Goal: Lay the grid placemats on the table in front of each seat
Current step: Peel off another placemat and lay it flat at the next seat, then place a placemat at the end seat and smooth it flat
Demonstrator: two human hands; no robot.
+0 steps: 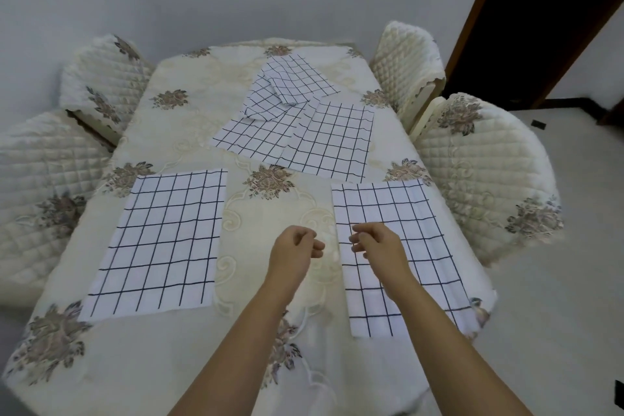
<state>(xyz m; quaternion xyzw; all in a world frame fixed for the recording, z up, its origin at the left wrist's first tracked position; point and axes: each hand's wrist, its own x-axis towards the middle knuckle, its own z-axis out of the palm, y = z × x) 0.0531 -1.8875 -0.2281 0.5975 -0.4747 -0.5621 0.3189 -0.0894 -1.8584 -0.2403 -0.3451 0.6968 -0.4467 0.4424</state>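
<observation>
— Head view: layout?
— Lower-left grid placemat point(155, 243) flat, lower-right grid placemat point(415, 213) flat, heap of placemats point(297, 118) upper centre of tabletop point(189, 132).
— Grips?
— Left grip point(297, 248) loosely curled, empty, over tabletop; right grip point(376, 243) likewise, over lower-right grid placemat.

On my feed I see only two arms, bare from the bottom edge of the picture up to the wrists: the left forearm point(243, 341) and the right forearm point(449, 348), both slim and smooth. The left hand point(295, 246) and right hand point(376, 245) are bare as well. The fingers point(358, 240) show too small for me to tell finer detail.
</observation>
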